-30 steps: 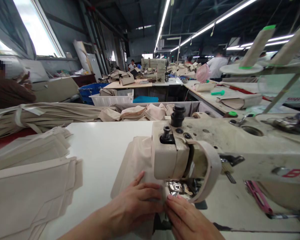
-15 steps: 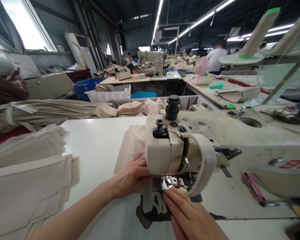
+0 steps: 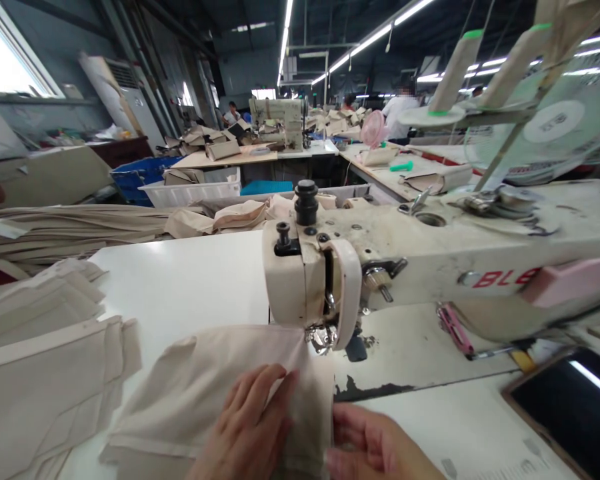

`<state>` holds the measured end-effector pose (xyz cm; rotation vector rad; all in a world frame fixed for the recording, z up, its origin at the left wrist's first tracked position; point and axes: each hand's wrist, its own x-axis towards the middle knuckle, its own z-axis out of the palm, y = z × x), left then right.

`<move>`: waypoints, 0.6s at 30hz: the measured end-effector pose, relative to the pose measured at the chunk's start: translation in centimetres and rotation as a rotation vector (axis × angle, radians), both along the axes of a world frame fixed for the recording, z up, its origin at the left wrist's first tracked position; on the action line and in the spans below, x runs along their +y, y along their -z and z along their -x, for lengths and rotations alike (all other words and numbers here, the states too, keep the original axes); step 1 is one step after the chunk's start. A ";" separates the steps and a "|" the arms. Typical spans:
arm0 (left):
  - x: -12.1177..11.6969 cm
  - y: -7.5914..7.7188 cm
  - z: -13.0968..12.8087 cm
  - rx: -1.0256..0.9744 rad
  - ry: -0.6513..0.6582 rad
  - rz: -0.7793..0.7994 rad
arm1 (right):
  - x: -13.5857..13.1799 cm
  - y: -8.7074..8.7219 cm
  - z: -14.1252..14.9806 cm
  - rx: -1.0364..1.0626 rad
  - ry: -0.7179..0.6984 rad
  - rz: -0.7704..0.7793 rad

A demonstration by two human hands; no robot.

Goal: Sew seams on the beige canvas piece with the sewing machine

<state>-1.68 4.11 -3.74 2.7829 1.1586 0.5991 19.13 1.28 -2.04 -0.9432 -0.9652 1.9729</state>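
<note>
A beige fabric piece [image 3: 185,387] lies on the white table in front of the sewing machine [image 3: 286,287]. Its far edge reaches the metal presser foot [image 3: 323,339]. My left hand [image 3: 253,423] rests on top of the fabric, fingers extended and slightly bent, holding nothing. At the fabric's right edge, my right hand [image 3: 375,443] is closed with the edge between thumb and fingers. A pale strap loop [image 3: 349,293] hangs on the front of the machine head and partly hides the needle area.
Stacked beige fabric panels [image 3: 45,393] lie at the left. To the right are a phone-like dark device [image 3: 575,407], pink-handled thread snips [image 3: 455,330] and a pink pad [image 3: 570,280]. Behind stand thread cones [image 3: 457,73], a fan [image 3: 550,127] and a white crate [image 3: 193,193].
The fabric has come out from beside the machine head toward me and the left. Both hands have moved nearer; the right now grips the fabric edge. The view has shifted right.
</note>
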 end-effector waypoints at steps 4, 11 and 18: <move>0.6 -0.2 -0.5 -0.170 0.242 0.166 | 2.0 -0.4 0.8 -0.103 0.243 0.045; 4.5 -3.6 -3.9 -0.283 0.024 0.625 | 3.1 0.2 0.9 -0.208 0.258 0.077; 6.5 -3.6 -4.8 -0.302 -0.120 0.794 | 2.6 1.2 1.1 -0.328 0.230 -0.019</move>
